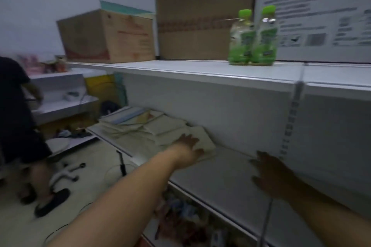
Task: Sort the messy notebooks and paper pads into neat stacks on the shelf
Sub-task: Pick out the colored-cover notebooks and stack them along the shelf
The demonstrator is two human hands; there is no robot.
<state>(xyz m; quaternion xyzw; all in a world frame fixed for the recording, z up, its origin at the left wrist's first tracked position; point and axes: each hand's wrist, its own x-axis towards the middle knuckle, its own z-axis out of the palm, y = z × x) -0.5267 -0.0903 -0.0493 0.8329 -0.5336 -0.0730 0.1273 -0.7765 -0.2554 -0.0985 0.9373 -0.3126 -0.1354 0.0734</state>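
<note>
1. Notebooks and paper pads (144,126): a loose heap with pale covers, overlapping at skewed angles at the left end of the middle shelf (220,178). No squared stack is visible, so the sorting looks barely begun.
2. Nearest pad (207,143): lies at the heap's right edge, flat on the shelf and turned askew. It is likely the first to be picked, being closest to the bare stretch.
3. Left hand (187,147): reaches in over the shelf lip with its fingers spread and laid on the nearest pad, not curled round it. This probably pins or slides the pad rather than lifting it. Motion blur hides finer detail.
4. Right hand (269,174): fingers apart and holding nothing, low over the bare stretch of shelf, well apart from the heap. Whether it touches the shelf cannot be told. It is plausibly placed to receive or square the pads there.
5. Upper shelf (180,69): carries two green-capped bottles (253,38) and a cardboard box (106,36), all clear of the work.
6. Lower shelf: holds assorted packets (180,216), which are indistinct.
7. Another person (18,116): stands at far left, beside other shelving.
</note>
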